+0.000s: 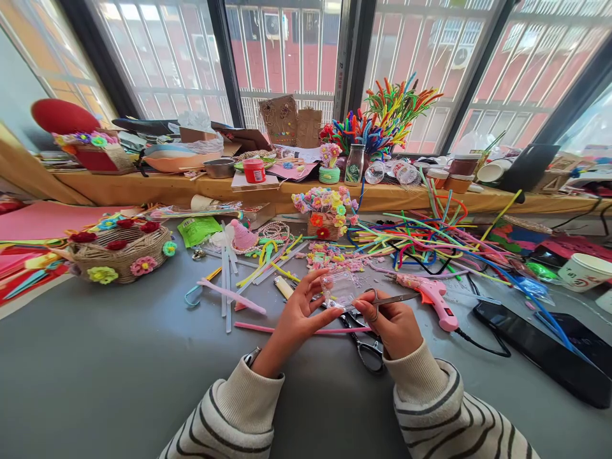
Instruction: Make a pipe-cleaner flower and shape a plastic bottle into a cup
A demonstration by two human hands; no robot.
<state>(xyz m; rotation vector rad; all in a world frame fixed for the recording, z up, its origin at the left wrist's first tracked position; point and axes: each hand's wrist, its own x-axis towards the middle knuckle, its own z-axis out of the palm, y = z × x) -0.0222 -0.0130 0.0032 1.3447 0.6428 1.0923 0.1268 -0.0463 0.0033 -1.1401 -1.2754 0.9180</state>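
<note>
Between my hands, above the grey table, is a small clear plastic box (340, 288). My left hand (302, 306) grips its left side and lower edge, thumb along the front. My right hand (393, 324) is closed on small scissors (396, 298), their blades pointing right; its fingertips are close to the box's right corner, and I cannot tell whether they touch it. Beneath the hands lie larger black-handled scissors (369, 354) and a pink pipe cleaner (268, 327). Just right of my right hand, a pink glue gun (437, 299) rests on the table.
At left stands a twine-wrapped basket (119, 255) with flowers. Clear glue sticks (225, 287) lie left of my hands. Colourful pipe cleaners (411, 236) spread behind. Two dark phones (540, 350) and a paper cup (586, 273) are at right. A cluttered ledge (282, 194) runs along the back.
</note>
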